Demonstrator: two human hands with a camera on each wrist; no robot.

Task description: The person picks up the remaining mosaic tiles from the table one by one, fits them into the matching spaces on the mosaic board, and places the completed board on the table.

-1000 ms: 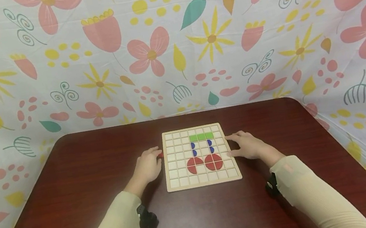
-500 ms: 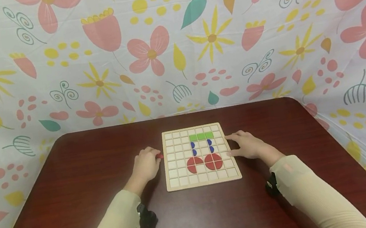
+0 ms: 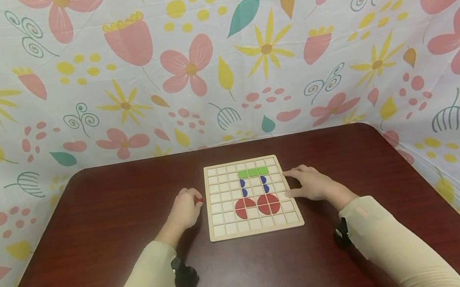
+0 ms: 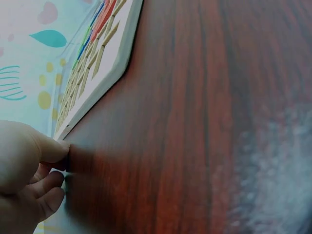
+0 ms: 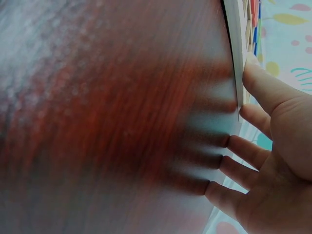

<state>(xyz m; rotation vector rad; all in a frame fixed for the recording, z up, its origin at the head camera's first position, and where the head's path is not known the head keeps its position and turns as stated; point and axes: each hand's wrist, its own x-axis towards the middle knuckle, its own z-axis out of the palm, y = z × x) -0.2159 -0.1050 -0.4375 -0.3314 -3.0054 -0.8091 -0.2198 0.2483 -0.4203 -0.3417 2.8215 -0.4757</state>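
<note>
A square wooden grid board (image 3: 256, 232) lies on the table, its cells mostly pale. Green squares (image 3: 253, 172) form a row on it, above small blue half-rounds (image 3: 266, 188). Below are a full red circle (image 3: 268, 204) and a red three-quarter circle (image 3: 240, 204) whose lower right cell is pale. Left of the board, my left hand (image 3: 184, 209) pinches a small red piece (image 3: 199, 199), mostly hidden by the fingers. My right hand (image 3: 313, 183) touches the board's right edge with thumb and forefinger spread; in the right wrist view the other fingertips (image 5: 214, 187) rest on the table.
The dark reddish wooden table (image 3: 249, 274) has rounded far corners. Behind it and at both sides hangs a white cloth (image 3: 218, 66) printed with flowers and leaves. A black wrist camera (image 3: 185, 275) sits at the left sleeve, another black device (image 3: 342, 234) at the right.
My left fingers have shifted slightly on the red piece, of which less shows now. The right hand and the board have stayed in place.
</note>
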